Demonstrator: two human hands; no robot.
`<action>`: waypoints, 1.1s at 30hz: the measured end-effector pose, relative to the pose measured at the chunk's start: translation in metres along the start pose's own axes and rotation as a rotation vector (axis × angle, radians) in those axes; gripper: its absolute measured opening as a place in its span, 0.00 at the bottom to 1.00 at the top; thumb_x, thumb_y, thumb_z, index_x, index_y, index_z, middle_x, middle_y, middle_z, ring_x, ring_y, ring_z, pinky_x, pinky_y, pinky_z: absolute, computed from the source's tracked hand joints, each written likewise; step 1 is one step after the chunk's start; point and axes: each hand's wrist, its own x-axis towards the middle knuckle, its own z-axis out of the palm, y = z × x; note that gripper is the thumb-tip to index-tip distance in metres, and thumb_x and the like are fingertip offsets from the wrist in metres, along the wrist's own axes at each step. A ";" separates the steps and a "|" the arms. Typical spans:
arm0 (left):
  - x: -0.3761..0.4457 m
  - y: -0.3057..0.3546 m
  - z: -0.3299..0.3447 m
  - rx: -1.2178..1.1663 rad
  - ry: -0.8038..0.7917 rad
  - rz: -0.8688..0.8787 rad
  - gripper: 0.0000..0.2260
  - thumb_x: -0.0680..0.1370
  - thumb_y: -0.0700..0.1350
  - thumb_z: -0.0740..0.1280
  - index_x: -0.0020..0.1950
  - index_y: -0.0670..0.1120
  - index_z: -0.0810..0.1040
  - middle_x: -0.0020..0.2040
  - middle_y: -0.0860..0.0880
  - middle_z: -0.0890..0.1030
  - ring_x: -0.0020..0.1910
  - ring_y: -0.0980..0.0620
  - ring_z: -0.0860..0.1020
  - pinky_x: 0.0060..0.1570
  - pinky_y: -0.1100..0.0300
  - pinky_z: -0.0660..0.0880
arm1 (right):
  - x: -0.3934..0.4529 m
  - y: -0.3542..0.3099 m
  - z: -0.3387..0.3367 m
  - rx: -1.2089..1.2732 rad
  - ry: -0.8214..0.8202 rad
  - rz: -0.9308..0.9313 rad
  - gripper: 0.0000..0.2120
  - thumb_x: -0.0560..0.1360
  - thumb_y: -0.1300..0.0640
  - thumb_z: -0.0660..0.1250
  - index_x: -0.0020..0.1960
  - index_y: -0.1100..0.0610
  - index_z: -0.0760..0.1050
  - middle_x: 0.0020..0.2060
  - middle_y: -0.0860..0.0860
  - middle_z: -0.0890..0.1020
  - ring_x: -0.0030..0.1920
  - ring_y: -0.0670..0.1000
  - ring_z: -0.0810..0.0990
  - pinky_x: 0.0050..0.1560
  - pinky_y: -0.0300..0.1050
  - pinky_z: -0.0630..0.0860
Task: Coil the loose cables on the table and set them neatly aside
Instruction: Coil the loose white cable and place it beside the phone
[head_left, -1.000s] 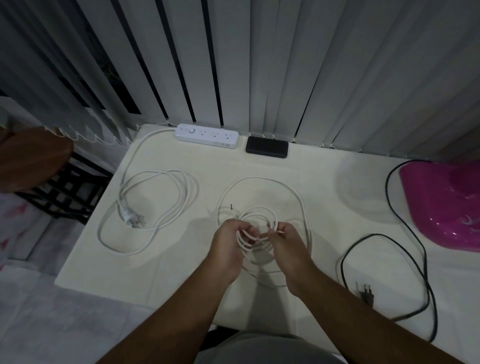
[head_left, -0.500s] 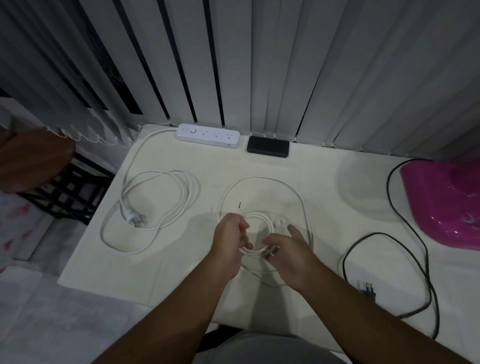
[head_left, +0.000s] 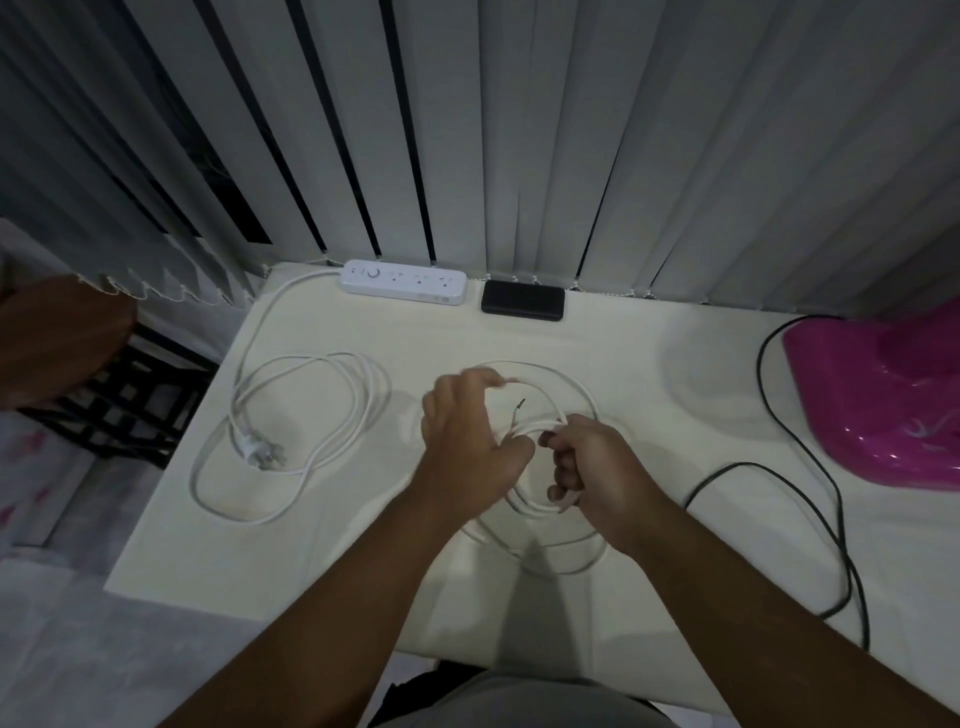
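Observation:
A thin white cable (head_left: 582, 387) lies in loops at the middle of the cream table (head_left: 332, 582). My right hand (head_left: 597, 470) is closed around a small bundle of its coils. My left hand (head_left: 462, 431) pinches a strand of the same cable near its far loop, and the motion blurs it. A dark cable tip sticks up between my hands. At the left lies a white power-strip cord (head_left: 311, 426) in loose loops with its plug. A black cable (head_left: 800, 499) trails along the right side.
A white power strip (head_left: 405, 280) and a black rectangular device (head_left: 522, 304) sit at the far edge under vertical blinds. A pink plastic object (head_left: 883, 395) stands at the right. A brown stool (head_left: 57, 338) is off the table's left side.
My left hand has moved up and away from me along the white cable. My right hand has closed on the coiled bundle, which sits a little nearer to me.

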 end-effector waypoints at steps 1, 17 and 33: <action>0.004 -0.001 -0.006 -0.028 -0.035 0.021 0.34 0.64 0.52 0.69 0.70 0.57 0.66 0.65 0.54 0.66 0.65 0.53 0.62 0.65 0.54 0.60 | -0.003 -0.005 -0.002 0.010 -0.026 0.001 0.09 0.75 0.68 0.59 0.39 0.61 0.73 0.22 0.48 0.64 0.22 0.48 0.59 0.28 0.42 0.65; 0.023 0.014 -0.016 -0.726 -0.361 -0.469 0.05 0.76 0.45 0.68 0.44 0.44 0.79 0.40 0.45 0.85 0.41 0.48 0.82 0.48 0.52 0.75 | -0.001 -0.027 0.014 0.431 0.210 0.056 0.12 0.76 0.68 0.57 0.36 0.59 0.70 0.26 0.51 0.66 0.29 0.51 0.64 0.38 0.46 0.69; 0.027 0.017 -0.023 -0.675 -0.296 -0.660 0.06 0.75 0.38 0.53 0.45 0.46 0.68 0.25 0.50 0.61 0.23 0.52 0.57 0.27 0.61 0.58 | -0.002 -0.022 0.003 -0.549 -0.183 -0.080 0.10 0.71 0.53 0.75 0.50 0.52 0.78 0.39 0.51 0.81 0.40 0.50 0.80 0.41 0.46 0.78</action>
